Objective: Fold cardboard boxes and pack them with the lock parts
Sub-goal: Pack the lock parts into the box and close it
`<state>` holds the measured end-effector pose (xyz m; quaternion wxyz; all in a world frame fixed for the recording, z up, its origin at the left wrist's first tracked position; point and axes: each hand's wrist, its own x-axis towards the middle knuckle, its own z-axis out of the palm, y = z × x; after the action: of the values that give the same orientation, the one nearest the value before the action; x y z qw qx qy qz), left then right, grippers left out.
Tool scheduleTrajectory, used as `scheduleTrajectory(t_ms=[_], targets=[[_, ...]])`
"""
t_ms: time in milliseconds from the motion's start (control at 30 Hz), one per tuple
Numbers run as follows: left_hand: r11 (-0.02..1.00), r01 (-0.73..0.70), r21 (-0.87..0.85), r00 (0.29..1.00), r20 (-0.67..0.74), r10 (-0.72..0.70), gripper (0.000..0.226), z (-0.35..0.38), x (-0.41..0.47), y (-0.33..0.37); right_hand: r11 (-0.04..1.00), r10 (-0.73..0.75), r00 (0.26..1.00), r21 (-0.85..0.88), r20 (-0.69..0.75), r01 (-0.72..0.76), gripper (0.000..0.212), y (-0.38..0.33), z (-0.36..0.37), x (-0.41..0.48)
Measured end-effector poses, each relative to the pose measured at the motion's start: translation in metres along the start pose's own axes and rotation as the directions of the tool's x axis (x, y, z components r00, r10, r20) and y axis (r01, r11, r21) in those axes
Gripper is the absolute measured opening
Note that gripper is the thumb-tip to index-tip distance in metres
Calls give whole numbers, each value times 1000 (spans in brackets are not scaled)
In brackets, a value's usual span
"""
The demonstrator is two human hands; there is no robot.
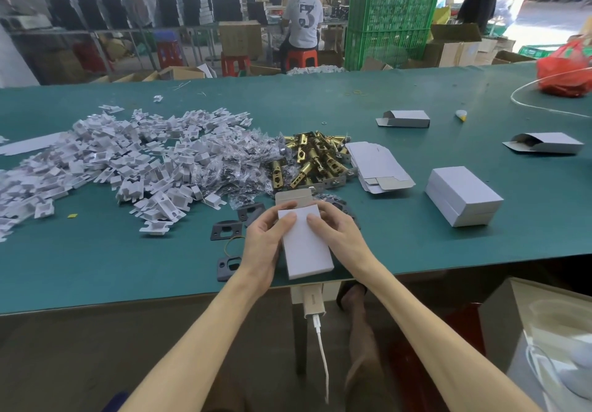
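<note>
Left hand and right hand grip one box at the surface's front edge, flap unclosed. Stacked closed boxes appear finished; blanks and latches remain.

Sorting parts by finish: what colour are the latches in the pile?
The latches are brass-gold; head view.

Only legible marking: a large dark numeral "3" on the back of a seated worker's white shirt, far side of room. Boxes carry no readable print.
</note>
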<state>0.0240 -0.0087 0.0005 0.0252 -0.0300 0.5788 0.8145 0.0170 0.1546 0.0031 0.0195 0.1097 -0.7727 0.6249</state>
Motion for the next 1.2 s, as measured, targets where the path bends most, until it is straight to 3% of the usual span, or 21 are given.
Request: scheduleTrajectory(t_ms=[233, 400, 633, 800, 1200], targets=[[999, -5, 35, 1000, 16, 5, 29, -1, 1, -2, 1000, 10, 1000, 12, -8, -10, 19, -2, -1, -1], [995, -31, 95, 999, 28, 28, 44, 0, -1, -2, 1000, 11, 1000, 29, -11, -10, 19, -2, -2, -2], [996, -58, 71, 996, 68, 53, 22, -2, 0, -2, 1000, -8, 999, 11, -41, 9, 21, -2, -1, -2], [994, -84, 72, 995, 58, 80, 19, -1, 0, -3, 985, 68, 996, 162, -63, -57, 37, -2, 0, -1], [984, -46, -174, 994, -107, 27, 26, -5, 4, -4, 999, -3, 998, -45, 55, 5, 51, 4, 1, 1]])
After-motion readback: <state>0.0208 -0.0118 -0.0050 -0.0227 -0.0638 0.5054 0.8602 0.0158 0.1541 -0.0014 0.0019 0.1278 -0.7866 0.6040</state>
